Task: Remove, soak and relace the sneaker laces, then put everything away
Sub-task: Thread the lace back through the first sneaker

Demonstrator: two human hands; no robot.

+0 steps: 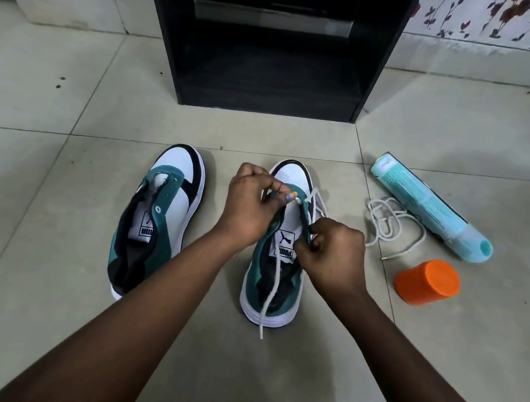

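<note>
Two teal, white and black sneakers stand side by side on the floor, toes away from me. The left sneaker (pixel 161 217) has bare eyelets and no lace. My left hand (pixel 253 204) pinches a white lace (pixel 268 298) at the front eyelets of the right sneaker (pixel 290 177). One end of that lace trails back over the heel onto the floor. My right hand (pixel 331 254) grips the right eyelet flap of the same sneaker. A second white lace (pixel 390 223) lies loose in a coil on the floor to the right.
A pale teal bottle (pixel 426 203) lies on its side at the right, next to an orange cup (pixel 427 281) tipped on its side. A black open shelf unit (pixel 273 38) stands straight ahead against the wall. The floor is light tile.
</note>
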